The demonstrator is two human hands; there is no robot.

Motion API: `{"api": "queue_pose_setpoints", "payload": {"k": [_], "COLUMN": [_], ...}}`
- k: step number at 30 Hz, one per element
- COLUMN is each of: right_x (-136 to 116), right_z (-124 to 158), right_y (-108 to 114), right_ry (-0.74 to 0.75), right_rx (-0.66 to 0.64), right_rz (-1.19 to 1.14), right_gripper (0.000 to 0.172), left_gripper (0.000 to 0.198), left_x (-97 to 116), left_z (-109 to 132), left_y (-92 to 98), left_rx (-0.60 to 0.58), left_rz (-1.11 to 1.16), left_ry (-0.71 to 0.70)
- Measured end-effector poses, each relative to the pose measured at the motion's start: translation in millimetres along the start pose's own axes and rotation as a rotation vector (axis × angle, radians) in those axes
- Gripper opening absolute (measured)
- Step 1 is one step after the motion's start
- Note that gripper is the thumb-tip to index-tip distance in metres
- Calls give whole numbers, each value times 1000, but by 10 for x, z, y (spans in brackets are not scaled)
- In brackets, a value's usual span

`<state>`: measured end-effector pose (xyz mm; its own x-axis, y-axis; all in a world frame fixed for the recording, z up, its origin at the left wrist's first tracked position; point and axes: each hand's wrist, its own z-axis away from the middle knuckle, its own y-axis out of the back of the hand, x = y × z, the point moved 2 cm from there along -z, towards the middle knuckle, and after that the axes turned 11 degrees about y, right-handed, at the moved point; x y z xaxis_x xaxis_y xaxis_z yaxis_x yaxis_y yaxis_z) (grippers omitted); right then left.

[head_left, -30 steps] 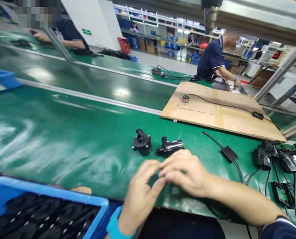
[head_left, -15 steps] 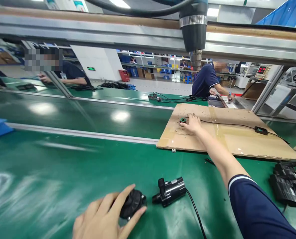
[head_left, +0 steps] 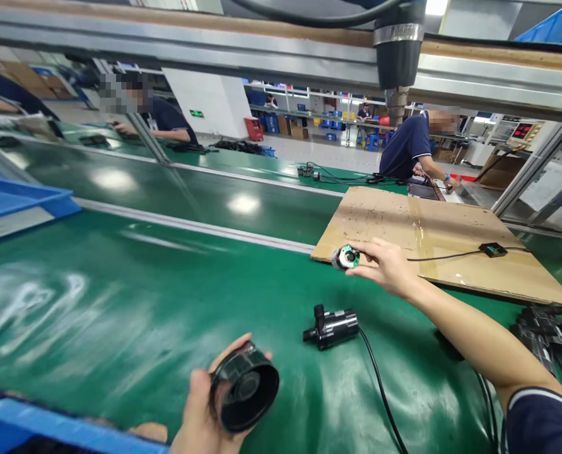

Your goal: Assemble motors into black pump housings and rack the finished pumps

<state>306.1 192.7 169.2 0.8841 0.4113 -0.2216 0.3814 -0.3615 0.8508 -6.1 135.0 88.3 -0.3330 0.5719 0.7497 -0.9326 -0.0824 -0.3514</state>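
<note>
My left hand (head_left: 205, 403) is wrapped round a round black plastic housing (head_left: 245, 388), its hollow side turned up toward me. Between the thumb and fingers of my right hand (head_left: 385, 268) is a small ring-shaped motor part (head_left: 346, 257) with a green and white face. It hangs just off the near edge of the cardboard sheet (head_left: 375, 217). A cable runs behind that hand to a small black box (head_left: 492, 250) on the cardboard. On the green bench between my hands lies a black pump (head_left: 332, 328) with a cable trailing toward me.
Black pumps (head_left: 540, 340) with cables are heaped at the right. Blue bins (head_left: 20, 205) stand at the left and at the bottom left (head_left: 63, 425). A dark tool with a hose clamp (head_left: 398, 47) hangs overhead. Co-workers (head_left: 408, 145) sit and stand across the bench.
My right hand has lifted the ring-shaped motor part off the cardboard and brought it nearer. My left hand has picked up the black housing and turned its hollow side into view.
</note>
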Motion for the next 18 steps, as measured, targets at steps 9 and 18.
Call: {"api": "queue_pose_setpoints", "payload": {"k": [9, 18], "right_x": [-1420, -1734], "right_z": [977, 1103], "right_y": [905, 862], "right_ry": [433, 507], "right_rx": [8, -384], "right_rz": [-169, -238], "right_gripper": [46, 45], "left_gripper": [48, 57], "left_x": [-540, -851], "left_z": [608, 840], "left_y": [-291, -241], "left_rx": [-442, -578], "left_rz": [413, 209], "left_ry": [743, 736]}}
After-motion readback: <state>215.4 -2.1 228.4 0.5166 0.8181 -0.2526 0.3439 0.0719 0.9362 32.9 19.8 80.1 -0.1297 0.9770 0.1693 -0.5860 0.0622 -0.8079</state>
